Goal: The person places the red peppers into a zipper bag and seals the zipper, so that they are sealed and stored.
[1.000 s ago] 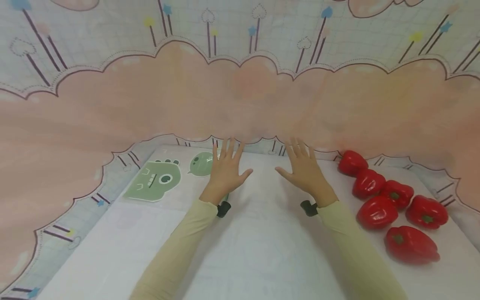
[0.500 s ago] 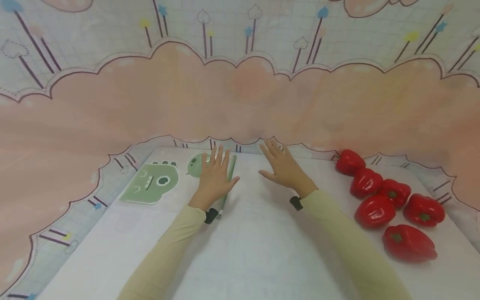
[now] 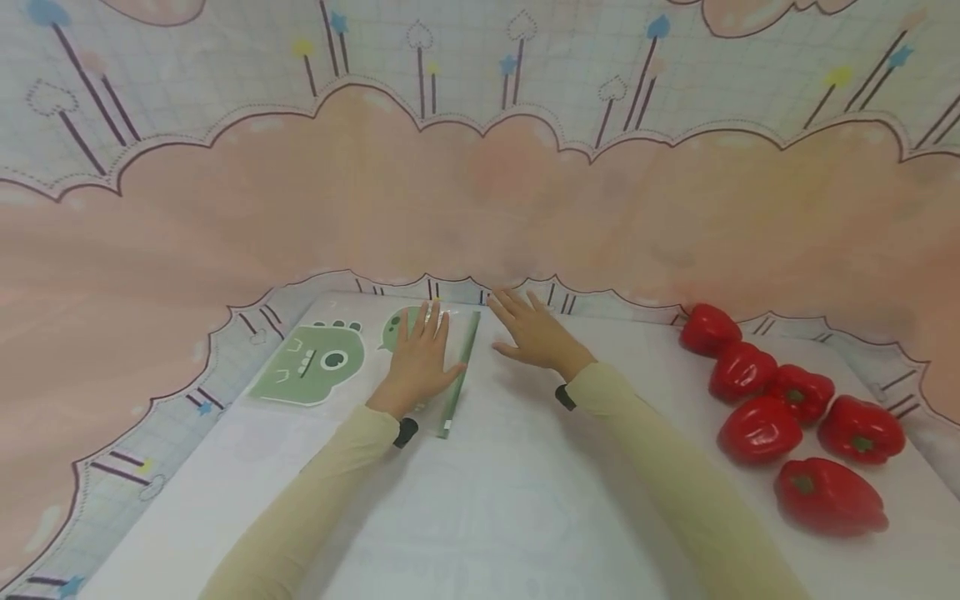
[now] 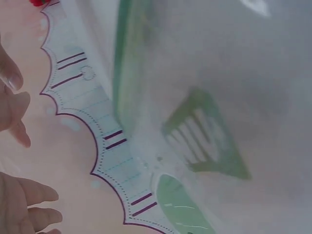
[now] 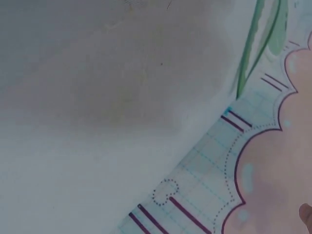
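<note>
A clear zip bag with green monster prints (image 3: 307,367) lies flat toward the back left of the white table, its green zip strip (image 3: 460,379) on the right edge. My left hand (image 3: 420,362) is over the bag, palm down with fingers spread, and covers part of its prints. Just right of the strip is my right hand (image 3: 538,337), palm down, fingers straight and pointing to the back left. Neither hand holds anything. Up close in the left wrist view appear the green zip (image 4: 122,63) and a striped green print (image 4: 204,136).
Several red bell peppers (image 3: 759,429) sit in a group on the right side of the table (image 3: 487,517). A patterned cloth (image 3: 450,200) with peach cloud shapes rises behind the table and along its left side.
Both hands have shifted left, the right one turning its fingers leftward. The green zip strip, mostly hidden under the left hand before, now shows almost whole between the hands.
</note>
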Motion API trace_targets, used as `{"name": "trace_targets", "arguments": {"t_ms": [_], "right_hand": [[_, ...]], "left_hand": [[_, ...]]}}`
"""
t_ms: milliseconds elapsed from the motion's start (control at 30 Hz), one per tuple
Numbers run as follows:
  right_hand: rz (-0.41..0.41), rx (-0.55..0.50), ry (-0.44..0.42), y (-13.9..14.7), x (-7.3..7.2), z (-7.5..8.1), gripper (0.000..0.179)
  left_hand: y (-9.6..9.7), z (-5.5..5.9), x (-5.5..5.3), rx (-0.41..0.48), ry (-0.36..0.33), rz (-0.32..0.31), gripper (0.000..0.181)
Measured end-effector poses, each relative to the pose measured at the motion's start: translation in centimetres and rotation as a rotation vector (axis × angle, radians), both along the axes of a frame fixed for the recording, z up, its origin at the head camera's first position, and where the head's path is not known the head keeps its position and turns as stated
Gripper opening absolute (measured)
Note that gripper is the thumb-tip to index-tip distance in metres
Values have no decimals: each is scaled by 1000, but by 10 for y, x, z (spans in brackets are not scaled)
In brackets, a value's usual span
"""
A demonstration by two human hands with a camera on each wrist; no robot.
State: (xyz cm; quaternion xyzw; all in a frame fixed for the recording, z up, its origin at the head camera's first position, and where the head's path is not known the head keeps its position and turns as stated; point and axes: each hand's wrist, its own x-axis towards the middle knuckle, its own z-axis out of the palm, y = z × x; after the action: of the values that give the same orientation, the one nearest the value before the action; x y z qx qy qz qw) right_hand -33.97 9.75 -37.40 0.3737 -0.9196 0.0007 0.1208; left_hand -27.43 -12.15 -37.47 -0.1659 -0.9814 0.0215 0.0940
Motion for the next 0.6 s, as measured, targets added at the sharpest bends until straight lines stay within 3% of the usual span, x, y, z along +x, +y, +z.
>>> {"name": "trace_targets", "arguments": {"t_ms": [33,333,600], "right_hand": [[-4,3,-18,-5,8,9,73],[-11,118,-76,-27,-15,-11,72],[-21,196,-143,-44,-22,-24,70]], "left_hand": [[-1,-1,-1,-4,-12,0,84],[-5,-13,-17,-79,-70,26,87],[-5,-23,-22,-45,-144,40,90]]}}
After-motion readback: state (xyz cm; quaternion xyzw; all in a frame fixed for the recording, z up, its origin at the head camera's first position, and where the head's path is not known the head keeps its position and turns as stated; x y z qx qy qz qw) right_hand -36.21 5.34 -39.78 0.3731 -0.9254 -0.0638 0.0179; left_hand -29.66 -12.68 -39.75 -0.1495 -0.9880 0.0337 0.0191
